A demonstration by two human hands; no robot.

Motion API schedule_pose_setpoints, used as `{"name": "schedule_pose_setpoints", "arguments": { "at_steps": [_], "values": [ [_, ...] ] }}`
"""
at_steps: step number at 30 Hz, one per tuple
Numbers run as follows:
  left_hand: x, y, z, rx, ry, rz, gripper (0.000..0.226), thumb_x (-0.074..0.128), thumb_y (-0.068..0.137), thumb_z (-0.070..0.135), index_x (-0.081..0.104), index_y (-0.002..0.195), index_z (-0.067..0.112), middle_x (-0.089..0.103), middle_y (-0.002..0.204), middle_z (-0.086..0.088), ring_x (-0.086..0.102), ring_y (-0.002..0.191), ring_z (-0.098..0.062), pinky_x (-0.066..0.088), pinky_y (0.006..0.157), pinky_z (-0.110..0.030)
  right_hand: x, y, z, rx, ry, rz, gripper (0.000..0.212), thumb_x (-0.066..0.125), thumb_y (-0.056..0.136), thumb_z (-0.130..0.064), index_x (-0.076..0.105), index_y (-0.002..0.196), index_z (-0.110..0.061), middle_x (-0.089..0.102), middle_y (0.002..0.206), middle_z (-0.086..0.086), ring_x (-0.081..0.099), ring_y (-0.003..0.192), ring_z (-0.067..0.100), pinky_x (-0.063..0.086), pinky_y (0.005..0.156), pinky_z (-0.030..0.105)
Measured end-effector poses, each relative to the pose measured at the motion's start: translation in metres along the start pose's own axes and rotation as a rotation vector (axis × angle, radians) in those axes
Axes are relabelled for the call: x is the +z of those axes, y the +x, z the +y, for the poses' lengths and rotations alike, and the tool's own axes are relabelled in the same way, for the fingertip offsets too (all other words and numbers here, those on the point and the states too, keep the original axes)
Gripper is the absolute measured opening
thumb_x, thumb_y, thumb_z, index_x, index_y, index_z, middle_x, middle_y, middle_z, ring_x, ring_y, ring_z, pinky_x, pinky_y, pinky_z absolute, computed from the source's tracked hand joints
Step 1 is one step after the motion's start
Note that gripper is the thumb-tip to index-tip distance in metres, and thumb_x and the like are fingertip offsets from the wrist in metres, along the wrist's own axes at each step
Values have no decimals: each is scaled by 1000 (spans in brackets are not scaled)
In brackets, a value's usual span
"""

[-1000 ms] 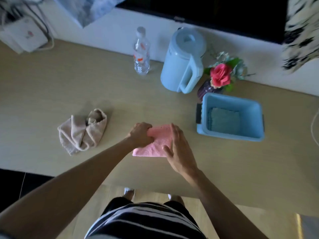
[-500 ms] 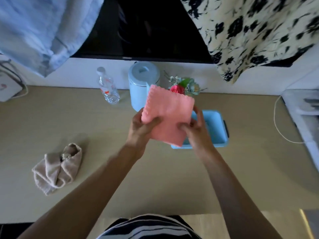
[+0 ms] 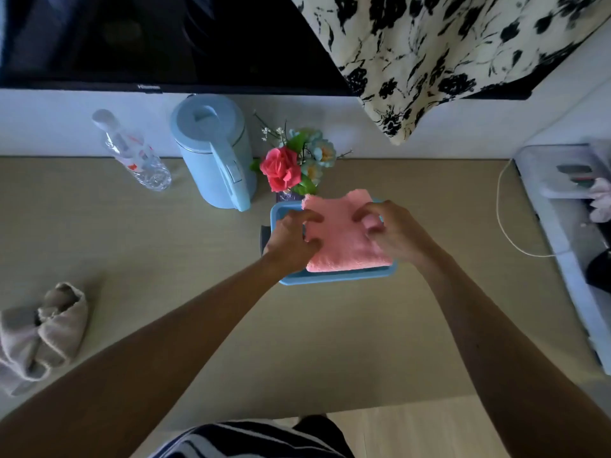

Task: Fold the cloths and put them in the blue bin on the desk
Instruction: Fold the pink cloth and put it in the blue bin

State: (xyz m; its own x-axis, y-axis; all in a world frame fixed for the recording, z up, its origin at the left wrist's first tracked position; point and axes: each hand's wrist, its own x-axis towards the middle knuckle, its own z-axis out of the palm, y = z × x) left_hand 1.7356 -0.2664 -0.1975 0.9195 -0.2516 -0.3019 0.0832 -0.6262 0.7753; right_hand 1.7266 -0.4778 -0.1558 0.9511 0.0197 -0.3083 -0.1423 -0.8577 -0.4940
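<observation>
Both hands grip a folded pink cloth (image 3: 340, 241) over the blue bin (image 3: 330, 280) on the desk (image 3: 165, 259). The fingers (image 3: 310, 217) of the left hand (image 3: 289, 241) curl round the cloth's left edge. Those of the right hand (image 3: 398, 234) curl onto its right side. The cloth lies flat between the two sets of fingers and covers most of the bin's opening; whether it touches the bin's floor cannot be told. Just beyond the fingers stands a bunch of flowers (image 3: 287, 168) with a red rose. Farther left of the flowers, a pale blue kettle (image 3: 215, 153) and a clear plastic bottle (image 3: 135, 153) stand by the wall. Well to the left of the left fingers, near the desk's front edge, lies a crumpled beige cloth (image 3: 43, 335). Off to the right of the right fingers, a white cable (image 3: 501, 223) loops across the desk toward a grey box (image 3: 562, 180). A dark screen (image 3: 165, 38) and a black-and-cream floral fabric (image 3: 446, 54) hang above.
</observation>
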Motion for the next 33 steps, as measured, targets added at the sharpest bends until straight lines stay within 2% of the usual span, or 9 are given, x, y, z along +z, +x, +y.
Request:
{"name": "schedule_pose_setpoints", "arguments": {
  "at_steps": [6, 9, 12, 15, 20, 22, 24, 30, 33],
  "values": [
    [38, 26, -15, -136, 93, -107, 56, 83, 73, 15, 64, 125, 26, 58, 131, -6, 60, 116, -28, 51, 96, -36, 38, 30, 18, 95, -258, -185, 46, 56, 84, -14, 59, 129, -23, 59, 132, 11, 59, 119, 33, 50, 95, 37],
    [49, 34, -19, -145, 181, -167, 64, 81, 74, 13, 58, 134, 22, 52, 139, -11, 55, 124, -29, 48, 103, -39, 60, 37, 27, 94, -367, -143, 41, 45, 94, -16, 50, 135, -15, 48, 134, 17, 56, 118, 37, 42, 91, 36],
    [57, 39, -22, -166, 224, -202, 68, 79, 76, 11, 53, 139, 20, 44, 145, -12, 51, 129, -28, 44, 105, -35, 74, 41, 32, -66, -593, -142, 34, 44, 98, -14, 51, 131, -10, 49, 131, 18, 55, 108, 39, 40, 79, 39],
    [61, 41, -23, -197, 267, -247, 71, 80, 78, 15, 49, 142, 21, 38, 147, -11, 52, 128, -28, 43, 105, -33, 83, 37, 29, 6, -549, -74, 42, 31, 100, -39, 46, 135, -22, 50, 118, 4, 51, 99, 30, 37, 81, 42],
    [60, 38, -19, -129, 468, -90, 65, 82, 72, 19, 56, 131, 25, 37, 134, -7, 51, 120, -31, 52, 97, -43, 82, 33, 18, -92, -556, 145, 35, 64, 82, 0, 61, 116, -10, 38, 141, 15, 47, 120, 33, 41, 101, 45],
    [60, 40, -17, 13, 626, -17, 58, 84, 68, 25, 61, 122, 21, 38, 132, -5, 44, 122, -29, 50, 97, -45, 80, 38, 20, -120, -620, 61, 33, 64, 83, -3, 63, 115, -11, 40, 138, 14, 46, 122, 32, 39, 103, 44],
    [63, 45, -18, 103, 697, -88, 61, 84, 67, 36, 61, 121, 19, 43, 132, -5, 43, 124, -27, 44, 102, -42, 82, 43, 25, -116, -675, -44, 34, 61, 88, -10, 62, 122, -13, 41, 139, 13, 44, 128, 31, 37, 106, 42],
    [70, 57, -33, 109, 813, -256, 78, 80, 70, 51, 51, 133, 15, 44, 141, -9, 42, 132, -29, 39, 107, -43, 104, 62, 38, -27, -658, -135, 37, 46, 99, -19, 53, 134, -10, 47, 142, 11, 45, 130, 29, 36, 110, 40],
    [71, 59, -33, 120, 819, -263, 79, 80, 71, 49, 48, 134, 14, 43, 142, -10, 41, 132, -30, 39, 106, -43, 111, 64, 36, -20, -699, -163, 37, 54, 96, -15, 53, 133, -9, 46, 142, 12, 43, 133, 30, 36, 113, 41]
  ]
}}
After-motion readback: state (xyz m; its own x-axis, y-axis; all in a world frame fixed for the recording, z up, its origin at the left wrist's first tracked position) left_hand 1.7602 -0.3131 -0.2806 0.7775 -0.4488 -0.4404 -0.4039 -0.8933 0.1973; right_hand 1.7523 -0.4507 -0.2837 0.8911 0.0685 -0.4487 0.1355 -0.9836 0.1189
